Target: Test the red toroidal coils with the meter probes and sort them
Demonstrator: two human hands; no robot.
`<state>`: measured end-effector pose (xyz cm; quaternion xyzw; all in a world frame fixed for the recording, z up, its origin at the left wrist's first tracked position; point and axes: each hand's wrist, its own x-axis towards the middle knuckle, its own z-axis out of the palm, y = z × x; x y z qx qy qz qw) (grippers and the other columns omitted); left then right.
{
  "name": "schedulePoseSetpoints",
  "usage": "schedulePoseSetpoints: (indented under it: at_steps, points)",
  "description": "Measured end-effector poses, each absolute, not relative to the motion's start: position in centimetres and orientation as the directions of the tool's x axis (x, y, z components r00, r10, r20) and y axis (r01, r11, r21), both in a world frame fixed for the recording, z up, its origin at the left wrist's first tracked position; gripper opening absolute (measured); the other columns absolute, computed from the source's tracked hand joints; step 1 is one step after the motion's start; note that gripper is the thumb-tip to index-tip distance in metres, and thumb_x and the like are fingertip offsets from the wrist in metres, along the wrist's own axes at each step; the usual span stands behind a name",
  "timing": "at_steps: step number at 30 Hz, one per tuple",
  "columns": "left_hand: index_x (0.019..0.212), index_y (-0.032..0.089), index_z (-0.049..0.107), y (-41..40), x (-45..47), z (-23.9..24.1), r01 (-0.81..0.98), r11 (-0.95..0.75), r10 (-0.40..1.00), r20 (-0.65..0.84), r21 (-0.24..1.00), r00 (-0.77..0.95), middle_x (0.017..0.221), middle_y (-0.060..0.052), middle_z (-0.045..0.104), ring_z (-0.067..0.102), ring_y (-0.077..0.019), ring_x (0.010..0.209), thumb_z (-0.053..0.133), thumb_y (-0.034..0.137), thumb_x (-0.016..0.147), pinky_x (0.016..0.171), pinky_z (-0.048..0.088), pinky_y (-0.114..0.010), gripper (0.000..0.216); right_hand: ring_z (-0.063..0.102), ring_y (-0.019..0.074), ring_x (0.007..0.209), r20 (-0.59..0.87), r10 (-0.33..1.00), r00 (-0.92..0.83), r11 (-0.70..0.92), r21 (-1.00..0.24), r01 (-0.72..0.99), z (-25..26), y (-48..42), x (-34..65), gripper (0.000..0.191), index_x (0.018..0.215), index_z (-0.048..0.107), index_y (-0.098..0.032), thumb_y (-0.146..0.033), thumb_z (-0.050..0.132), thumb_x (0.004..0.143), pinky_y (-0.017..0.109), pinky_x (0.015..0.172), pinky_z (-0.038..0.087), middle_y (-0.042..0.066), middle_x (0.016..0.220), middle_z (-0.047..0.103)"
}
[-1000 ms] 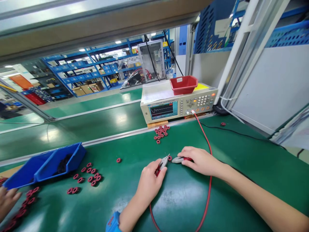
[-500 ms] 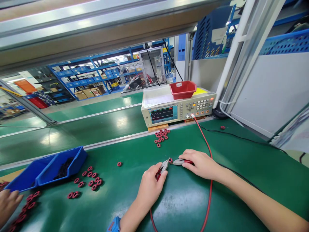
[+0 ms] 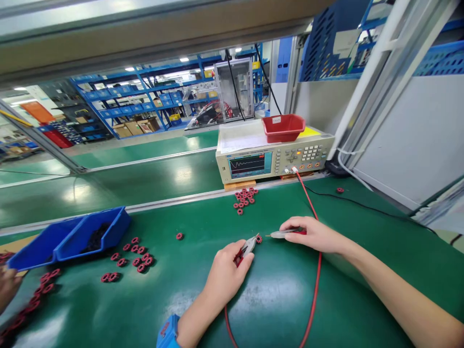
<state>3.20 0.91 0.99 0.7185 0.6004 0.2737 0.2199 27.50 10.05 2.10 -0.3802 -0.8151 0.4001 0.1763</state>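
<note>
My left hand (image 3: 229,271) is closed around a metal alligator clip (image 3: 249,246) with a red grip. Its jaws reach the near side of a small red-wound ring coil (image 3: 258,239), apparently touching it or its lead. My right hand (image 3: 314,235) pinches a second alligator clip (image 3: 281,235), also red-gripped. That clip points left at the coil, with a gap between them. A thin tip shows at its end. A red cable (image 3: 316,290) passes under my right wrist and loops toward the bottom edge.
A bench tester (image 3: 250,165) with a lit waveform screen stands behind, bearing a red tray (image 3: 283,128). Several ring coils (image 3: 244,199) lie before it, more (image 3: 141,258) at left beside blue bins (image 3: 119,227). Another person's hand (image 3: 7,285) is at the left edge.
My right hand has drawn its clip to the right, away from the coil. My left hand's clip stays at the coil. The view has shifted slightly, and the screen's trace looks different.
</note>
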Motion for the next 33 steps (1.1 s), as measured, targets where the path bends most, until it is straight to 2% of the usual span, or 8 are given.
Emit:
schedulePoseSetpoints:
  at_steps: [11, 33]
  points:
    - [0.1, 0.018, 0.062, 0.89, 3.07, 0.81, 0.73, -0.175, 0.984, 0.114, 0.66, 0.133, 0.084, -0.004, 0.067, 0.059, -0.0174, 0.073, 0.051, 0.028, 0.084, 0.067, 0.043, -0.027, 0.022, 0.059, 0.0208, 0.089, 0.004, 0.752, -0.659, 0.382, -0.818, 0.431, 1.81, 9.83, 27.15, 0.031, 0.097, 0.066, -0.02, -0.044, 0.054, 0.08, 0.032, 0.08, 0.045, 0.005, 0.096, 0.065]
    - [0.1, 0.019, 0.062, 1.02, 3.17, 0.83, 0.731, -0.177, 0.984, 0.121, 0.659, 0.129, 0.084, -0.003, 0.067, 0.059, -0.0172, 0.072, 0.051, 0.028, 0.084, 0.066, 0.043, -0.026, 0.021, 0.06, 0.0192, 0.084, 0.004, 0.725, -0.689, 0.411, -0.806, 0.427, 2.0, 9.77, 27.05, 0.028, 0.097, 0.067, -0.021, -0.042, 0.054, 0.081, 0.03, 0.076, 0.045, 0.004, 0.093, 0.065]
